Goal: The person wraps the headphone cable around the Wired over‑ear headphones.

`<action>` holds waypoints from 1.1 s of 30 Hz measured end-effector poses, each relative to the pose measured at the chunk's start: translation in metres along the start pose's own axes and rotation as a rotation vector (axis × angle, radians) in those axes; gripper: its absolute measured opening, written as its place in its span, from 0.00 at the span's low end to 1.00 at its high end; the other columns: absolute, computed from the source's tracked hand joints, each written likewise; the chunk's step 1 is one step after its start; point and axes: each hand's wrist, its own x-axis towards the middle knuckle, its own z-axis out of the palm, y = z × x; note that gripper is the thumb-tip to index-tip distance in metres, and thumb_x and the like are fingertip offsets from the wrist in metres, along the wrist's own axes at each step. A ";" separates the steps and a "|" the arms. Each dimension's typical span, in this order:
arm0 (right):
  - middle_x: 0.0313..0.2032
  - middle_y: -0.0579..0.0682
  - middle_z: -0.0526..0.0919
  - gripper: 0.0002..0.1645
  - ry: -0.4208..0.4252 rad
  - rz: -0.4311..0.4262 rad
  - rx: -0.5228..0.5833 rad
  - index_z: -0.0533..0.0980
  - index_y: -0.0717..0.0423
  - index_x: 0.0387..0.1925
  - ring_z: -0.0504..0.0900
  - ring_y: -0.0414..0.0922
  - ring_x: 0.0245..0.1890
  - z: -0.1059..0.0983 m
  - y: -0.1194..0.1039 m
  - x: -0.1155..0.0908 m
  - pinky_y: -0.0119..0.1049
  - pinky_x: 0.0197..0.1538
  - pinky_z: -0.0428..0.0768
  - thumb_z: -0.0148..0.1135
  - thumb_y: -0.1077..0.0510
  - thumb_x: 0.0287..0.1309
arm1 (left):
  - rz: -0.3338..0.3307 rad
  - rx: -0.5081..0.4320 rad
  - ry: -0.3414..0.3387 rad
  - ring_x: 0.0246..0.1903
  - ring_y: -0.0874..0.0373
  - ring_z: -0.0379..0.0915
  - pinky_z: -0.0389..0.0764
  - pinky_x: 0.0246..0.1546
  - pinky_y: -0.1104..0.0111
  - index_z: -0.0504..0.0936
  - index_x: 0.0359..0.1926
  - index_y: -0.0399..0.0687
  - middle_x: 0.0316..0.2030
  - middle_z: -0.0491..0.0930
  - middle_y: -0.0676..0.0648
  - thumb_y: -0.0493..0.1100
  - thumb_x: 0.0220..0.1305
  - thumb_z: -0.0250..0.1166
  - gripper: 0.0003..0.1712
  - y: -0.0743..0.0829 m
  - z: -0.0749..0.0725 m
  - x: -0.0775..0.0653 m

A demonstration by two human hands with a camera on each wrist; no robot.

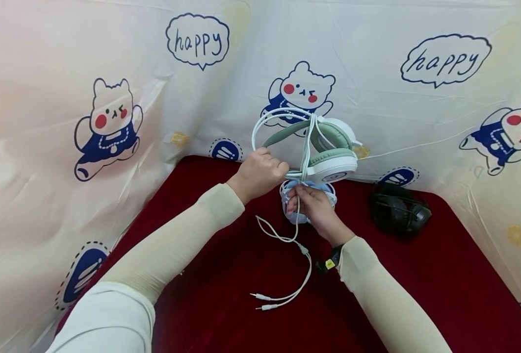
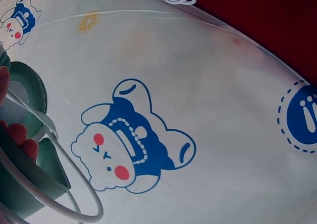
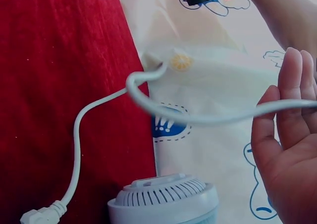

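Note:
A pair of white headphones with green cushions [image 1: 333,164] is held up over the table, my left hand [image 1: 262,171] gripping its headband. In the left wrist view the fingertips [image 2: 29,147] curl over the green padded band [image 2: 25,179]. Loops of white cable hang around the headphones. My right hand [image 1: 317,208] pinches this headphone cable [image 1: 298,223] just below the ear cups; in the right wrist view it runs across the fingers. The cable's loose end has a splitter [image 1: 303,249] and two plugs [image 1: 267,307] low over the table.
Behind my right hand stands a light blue and white rounded thing [image 1: 302,217] with vent slots [image 3: 166,192] and white cord about it. Black headphones [image 1: 399,211] lie at the right on the red cloth table [image 1: 225,264]. A printed curtain [image 1: 243,63] surrounds the table.

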 end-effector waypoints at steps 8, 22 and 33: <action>0.27 0.51 0.81 0.25 -0.032 0.012 -0.013 0.70 0.75 0.45 0.82 0.45 0.28 0.005 -0.002 -0.004 0.42 0.43 0.81 0.43 0.52 0.75 | -0.012 0.001 0.015 0.17 0.54 0.75 0.71 0.25 0.66 0.75 0.19 0.45 0.12 0.73 0.48 0.29 0.59 0.58 0.14 0.000 0.005 -0.001; 0.27 0.53 0.81 0.25 -0.092 -0.010 -0.061 0.69 0.77 0.44 0.82 0.47 0.28 0.011 -0.011 -0.011 0.43 0.42 0.82 0.45 0.53 0.74 | -0.015 0.005 -0.019 0.19 0.53 0.78 0.72 0.27 0.66 0.78 0.21 0.44 0.15 0.77 0.46 0.34 0.64 0.60 0.13 -0.007 0.005 -0.005; 0.27 0.56 0.80 0.12 -0.099 0.012 -0.128 0.75 0.63 0.38 0.82 0.47 0.27 0.016 -0.016 -0.020 0.46 0.41 0.82 0.51 0.58 0.71 | -0.032 0.019 -0.038 0.20 0.52 0.78 0.72 0.26 0.65 0.77 0.20 0.44 0.15 0.77 0.45 0.32 0.63 0.58 0.14 -0.012 0.011 -0.013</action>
